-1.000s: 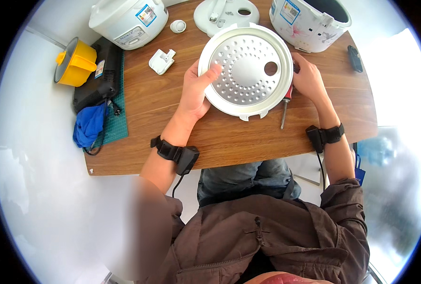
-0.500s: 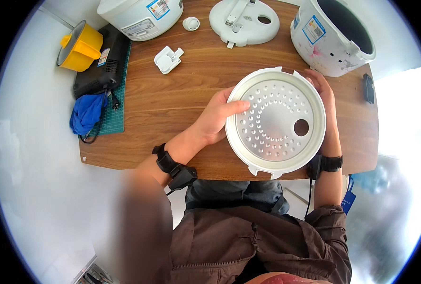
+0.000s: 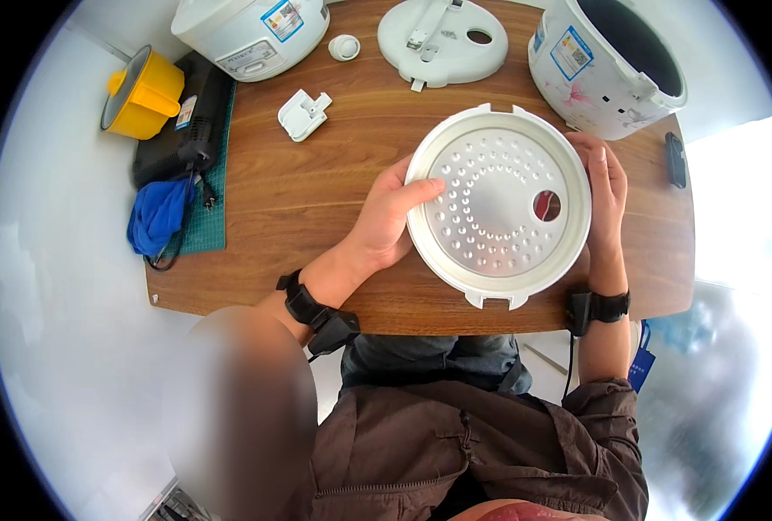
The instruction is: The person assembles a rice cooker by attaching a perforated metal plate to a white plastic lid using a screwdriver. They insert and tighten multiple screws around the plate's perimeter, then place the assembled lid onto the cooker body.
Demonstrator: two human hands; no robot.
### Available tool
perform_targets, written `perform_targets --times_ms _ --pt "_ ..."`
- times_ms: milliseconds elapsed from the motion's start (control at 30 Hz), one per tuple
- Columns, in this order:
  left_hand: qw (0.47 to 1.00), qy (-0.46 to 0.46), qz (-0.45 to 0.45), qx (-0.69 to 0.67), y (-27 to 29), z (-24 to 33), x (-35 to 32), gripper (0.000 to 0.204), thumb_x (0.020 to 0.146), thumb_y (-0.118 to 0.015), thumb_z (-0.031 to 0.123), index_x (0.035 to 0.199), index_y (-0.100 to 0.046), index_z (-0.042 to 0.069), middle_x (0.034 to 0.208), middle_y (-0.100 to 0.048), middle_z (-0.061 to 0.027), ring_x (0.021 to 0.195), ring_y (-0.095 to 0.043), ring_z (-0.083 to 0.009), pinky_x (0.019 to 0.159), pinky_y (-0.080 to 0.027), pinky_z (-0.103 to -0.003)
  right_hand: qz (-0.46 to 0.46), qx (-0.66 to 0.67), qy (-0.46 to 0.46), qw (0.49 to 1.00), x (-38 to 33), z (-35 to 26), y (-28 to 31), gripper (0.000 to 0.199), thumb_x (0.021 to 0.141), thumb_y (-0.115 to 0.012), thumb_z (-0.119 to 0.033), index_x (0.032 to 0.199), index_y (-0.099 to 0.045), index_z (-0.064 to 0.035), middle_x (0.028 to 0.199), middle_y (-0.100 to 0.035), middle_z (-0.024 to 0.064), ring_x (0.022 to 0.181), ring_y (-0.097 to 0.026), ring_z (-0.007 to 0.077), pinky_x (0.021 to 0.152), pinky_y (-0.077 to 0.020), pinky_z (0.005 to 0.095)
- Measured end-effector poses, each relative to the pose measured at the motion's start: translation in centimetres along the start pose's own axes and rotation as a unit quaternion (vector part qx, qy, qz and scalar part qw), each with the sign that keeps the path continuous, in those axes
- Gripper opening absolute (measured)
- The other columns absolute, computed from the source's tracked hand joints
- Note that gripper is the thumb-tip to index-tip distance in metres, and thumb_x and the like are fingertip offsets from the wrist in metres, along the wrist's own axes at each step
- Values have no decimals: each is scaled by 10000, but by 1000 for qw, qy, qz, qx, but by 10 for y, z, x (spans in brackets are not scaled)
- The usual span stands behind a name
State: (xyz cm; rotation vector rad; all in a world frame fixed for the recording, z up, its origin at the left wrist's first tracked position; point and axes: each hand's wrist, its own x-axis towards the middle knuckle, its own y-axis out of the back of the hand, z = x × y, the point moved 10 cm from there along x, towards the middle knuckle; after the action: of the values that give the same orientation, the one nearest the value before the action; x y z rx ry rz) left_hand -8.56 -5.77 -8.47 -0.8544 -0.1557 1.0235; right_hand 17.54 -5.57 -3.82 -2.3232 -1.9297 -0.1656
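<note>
A round rice cooker inner lid (image 3: 492, 208) is held over the table's front part. Its dimpled silver plate sits in a pale rim with small tabs, and a round hole pierces it right of centre. My left hand (image 3: 392, 213) grips the left rim, thumb on the plate's face and fingers underneath, hidden. At the right rim, my right hand (image 3: 607, 187) has its bent fingers against the upper right edge; its thumb points up beside the rim, off the plate. Beyond stand an opened rice cooker body (image 3: 590, 91) with a flower print and a white outer lid (image 3: 442, 52).
A white cap (image 3: 344, 48) and a small white plastic part (image 3: 303, 115) lie toward the far left. Behind them stands another white cooker (image 3: 251, 43). On the green mat (image 3: 208, 227) are a black case (image 3: 170, 149), yellow pot (image 3: 147, 91) and blue cloth (image 3: 158, 213).
The inner lid has moved slightly left and away from me and turned a little counterclockwise. My right hand has shifted slightly outward, its thumb now showing beside the rim.
</note>
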Motion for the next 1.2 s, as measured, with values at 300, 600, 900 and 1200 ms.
perform_targets --times_ms 300,600,900,1200 --pt "997 -51 53 25 4 10 -1 503 979 -615 60 1455 -467 -10 1323 -636 -136 1173 -652 -227 1009 -546 -391 -102 30 -20 994 -10 -4 -21 550 1037 -646 -268 1464 -481 36 1273 -648 112 1088 -632 151 953 -527 312" --pt "983 -152 59 79 -5 30 -8 590 1013 -581 138 1540 -354 2 1464 -527 -140 1329 -538 -241 1120 -463 -419 -93 38 -22 995 -7 7 -29 495 1057 -580 -168 1490 -418 10 1036 -706 82 696 -602 48 501 -456 198" --pt "952 -210 49 218 -7 42 -3 573 1034 -565 120 1554 -352 13 1428 -544 -92 1257 -551 -163 1082 -451 -344 -37 55 -17 998 -8 6 -26 478 1073 -537 -166 1489 -411 32 1066 -713 89 707 -637 50 485 -475 183" --pt "937 -263 -24 230 -16 46 -6 602 1114 -463 272 1612 -253 6 1537 -469 -127 1371 -483 -189 1152 -393 -355 0 43 10 999 -5 12 -9 446 1105 -516 -226 1440 -517 68 1330 -637 102 1211 -576 153 1057 -451 300"
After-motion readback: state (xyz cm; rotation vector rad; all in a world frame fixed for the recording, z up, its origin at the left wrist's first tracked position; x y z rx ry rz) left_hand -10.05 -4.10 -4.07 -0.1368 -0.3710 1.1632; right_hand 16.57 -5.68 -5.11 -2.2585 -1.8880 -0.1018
